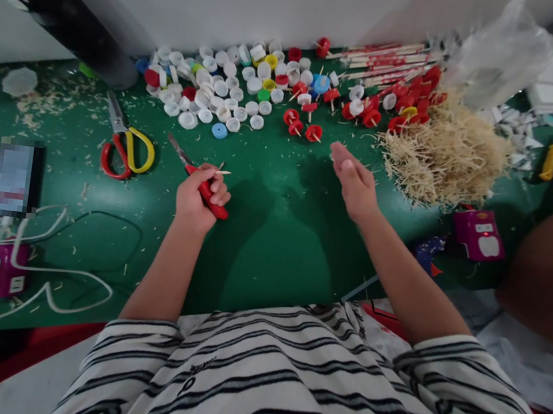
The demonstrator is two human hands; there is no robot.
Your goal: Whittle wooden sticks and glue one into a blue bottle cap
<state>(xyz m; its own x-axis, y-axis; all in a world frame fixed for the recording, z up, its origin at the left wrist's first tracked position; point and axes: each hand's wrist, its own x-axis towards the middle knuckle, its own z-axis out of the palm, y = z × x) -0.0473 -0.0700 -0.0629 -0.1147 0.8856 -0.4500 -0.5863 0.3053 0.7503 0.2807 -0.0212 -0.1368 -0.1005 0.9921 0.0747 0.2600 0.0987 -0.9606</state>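
Observation:
My left hand (199,199) is closed around red-handled scissors (214,201), their narrow metal blades pointing up and left. A short pale wooden stick (223,172) also pokes out between its fingers. My right hand (355,180) hovers over the green table with its fingers stretched out and nothing visible in them. Just beyond its fingertips lie several red caps with sticks through them (313,133). White bottle caps (215,89), mixed with a few coloured ones, are heaped at the back. A blue cap (219,131) with a centre hole lies at the near edge of this heap.
Larger scissors (126,141) with red and yellow handles lie left. A pile of thin wooden sticks (446,161) is at right, below wrapped sticks (389,63). A phone (12,178), white cables (67,273), and purple power blocks (479,235) occupy the sides. Another person's arm (552,261) is at right.

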